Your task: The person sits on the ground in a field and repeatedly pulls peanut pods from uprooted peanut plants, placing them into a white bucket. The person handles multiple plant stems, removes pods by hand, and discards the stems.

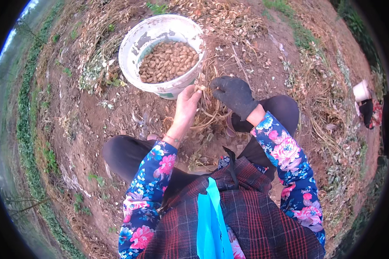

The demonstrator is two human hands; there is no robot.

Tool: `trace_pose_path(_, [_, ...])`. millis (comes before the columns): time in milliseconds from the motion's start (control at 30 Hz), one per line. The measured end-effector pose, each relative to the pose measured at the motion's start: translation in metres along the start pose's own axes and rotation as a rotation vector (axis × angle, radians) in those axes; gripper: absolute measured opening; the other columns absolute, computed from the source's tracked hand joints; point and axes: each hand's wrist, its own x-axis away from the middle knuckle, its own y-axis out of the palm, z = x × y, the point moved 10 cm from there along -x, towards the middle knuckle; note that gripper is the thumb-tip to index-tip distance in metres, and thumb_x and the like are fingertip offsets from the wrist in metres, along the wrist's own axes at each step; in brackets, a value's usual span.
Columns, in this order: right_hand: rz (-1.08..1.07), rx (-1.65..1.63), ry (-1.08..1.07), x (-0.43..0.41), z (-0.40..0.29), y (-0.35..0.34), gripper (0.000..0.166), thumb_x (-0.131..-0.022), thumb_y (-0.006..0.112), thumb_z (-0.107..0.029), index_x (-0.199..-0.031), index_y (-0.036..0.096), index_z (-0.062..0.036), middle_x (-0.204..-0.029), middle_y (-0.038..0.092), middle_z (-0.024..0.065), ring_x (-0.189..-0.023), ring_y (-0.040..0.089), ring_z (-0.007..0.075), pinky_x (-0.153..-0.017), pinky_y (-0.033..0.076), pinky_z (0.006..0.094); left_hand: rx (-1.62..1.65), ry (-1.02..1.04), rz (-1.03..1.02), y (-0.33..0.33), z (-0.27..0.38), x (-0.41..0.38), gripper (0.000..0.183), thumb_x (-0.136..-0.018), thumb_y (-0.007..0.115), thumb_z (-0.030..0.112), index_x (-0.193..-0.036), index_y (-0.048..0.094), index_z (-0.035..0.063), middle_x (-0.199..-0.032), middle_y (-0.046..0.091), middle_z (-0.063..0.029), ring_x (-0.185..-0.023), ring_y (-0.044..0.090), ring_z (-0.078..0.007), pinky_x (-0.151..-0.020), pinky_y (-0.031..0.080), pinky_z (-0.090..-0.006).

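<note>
My left hand (187, 103), bare, pinches a pale peanut pod (200, 87) between thumb and forefinger, just off the near right rim of the bucket. A dark glove covers my right hand (234, 94), whose curled fingers grip the stems of a dried peanut plant (210, 66). Tangled roots and stalks of that plant hang between my hands and beside the bucket wall. Beyond my left hand, a white plastic bucket (129, 61) with a dirt-smeared inside stands on the soil. Many unshelled peanuts (168, 61) lie in it.
Dried vines and leaves (227, 22) litter the bare soil (94, 113) around the bucket. My bent knees (121, 155) flank the working spot. At far right are a small white bucket (361, 90) and part of another person (374, 115). A green crop row (27, 116) runs along the left.
</note>
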Motion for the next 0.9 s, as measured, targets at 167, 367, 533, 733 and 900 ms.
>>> trace_pose_path(167, [0.168, 0.392, -0.115, 0.0, -0.047, -0.015, 0.018, -0.072, 0.058, -0.025, -0.084, 0.055, -0.0123, -0.069, 0.057, 0.0029, -0.06, 0.061, 0.0207, -0.052, 0.047, 0.034, -0.351, 0.122, 0.103, -0.01, 0.004, -0.004, 0.02, -0.088, 0.051, 0.011, -0.103, 0.057, -0.0003, -0.091, 0.061, -0.0024, -0.081, 0.051, -0.0042, -0.072, 0.042, -0.0198])
trace_pose_path(367, [0.011, 0.447, -0.125, -0.013, -0.048, -0.001, 0.012, -0.071, 0.056, -0.018, -0.081, 0.059, -0.012, -0.075, 0.057, 0.0065, -0.064, 0.062, 0.0244, -0.054, 0.048, 0.0354, -0.622, 0.231, 0.121, -0.003, 0.028, 0.006, 0.019, -0.086, 0.051, 0.009, -0.101, 0.055, -0.0014, -0.089, 0.062, -0.0098, -0.082, 0.055, -0.0139, -0.075, 0.043, -0.0273])
trace_pose_path(533, [0.101, 0.188, -0.093, -0.012, -0.043, -0.006, 0.015, -0.072, 0.058, -0.013, -0.087, 0.06, -0.011, -0.078, 0.058, 0.0096, -0.071, 0.062, 0.022, -0.062, 0.049, 0.0342, -0.693, 0.329, 0.221, -0.004, 0.042, 0.009, 0.018, -0.083, 0.05, 0.008, -0.098, 0.054, -0.0007, -0.085, 0.06, -0.0205, -0.08, 0.059, -0.0334, -0.073, 0.045, -0.0351])
trace_pose_path(733, [-0.198, -1.237, 0.45, 0.006, -0.018, 0.023, 0.027, -0.079, 0.061, -0.012, -0.103, 0.058, -0.0001, -0.094, 0.059, 0.0048, -0.084, 0.057, 0.0122, -0.072, 0.046, 0.024, -0.945, 0.528, 0.381, -0.021, 0.057, 0.014, 0.017, -0.086, 0.048, 0.011, -0.101, 0.049, 0.002, -0.08, 0.058, -0.0235, -0.076, 0.059, -0.0377, -0.063, 0.046, -0.0388])
trace_pose_path(900, [-0.506, -1.081, 0.608, 0.035, -0.058, 0.004, 0.027, -0.079, 0.061, -0.012, -0.102, 0.059, 0.0003, -0.093, 0.059, 0.0051, -0.089, 0.053, 0.0105, -0.074, 0.045, 0.0241, -1.196, 0.272, 0.344, -0.036, 0.021, -0.001, 0.022, -0.082, 0.042, 0.006, -0.103, 0.046, 0.0029, -0.086, 0.057, -0.0223, -0.08, 0.056, -0.0398, -0.066, 0.043, -0.0457])
